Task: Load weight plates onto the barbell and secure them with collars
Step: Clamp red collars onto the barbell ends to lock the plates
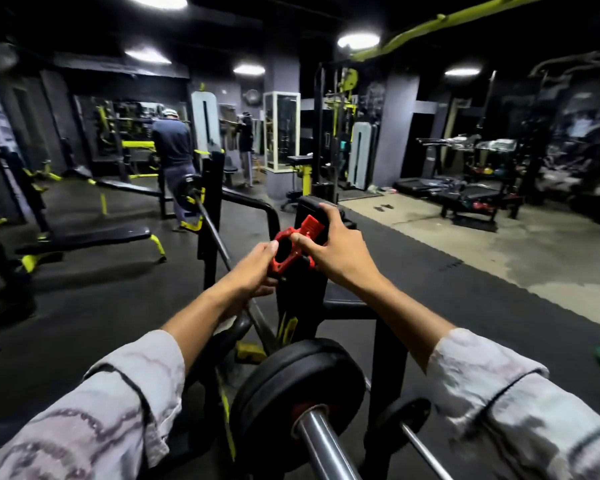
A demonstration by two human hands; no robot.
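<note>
A red clamp collar [293,249] is held up in front of me, above the bench rack. My left hand [253,271] pinches its left rim. My right hand [329,245] grips its right side, fingers curled over the raised lever. Below, the chrome barbell sleeve [321,441] points toward me, with black weight plates [291,379] pushed onto it. The bar's shaft [213,226] runs away to the far end, where another black plate [184,190] sits. My sleeves are pale and patterned.
The black rack upright [300,306] and its frame stand right under the collar. A flat bench [84,237] lies to the left. A person [174,154] stands at machines farther back. Treadmills [471,192] line the right side. A thin second bar [426,452] sticks out at the lower right.
</note>
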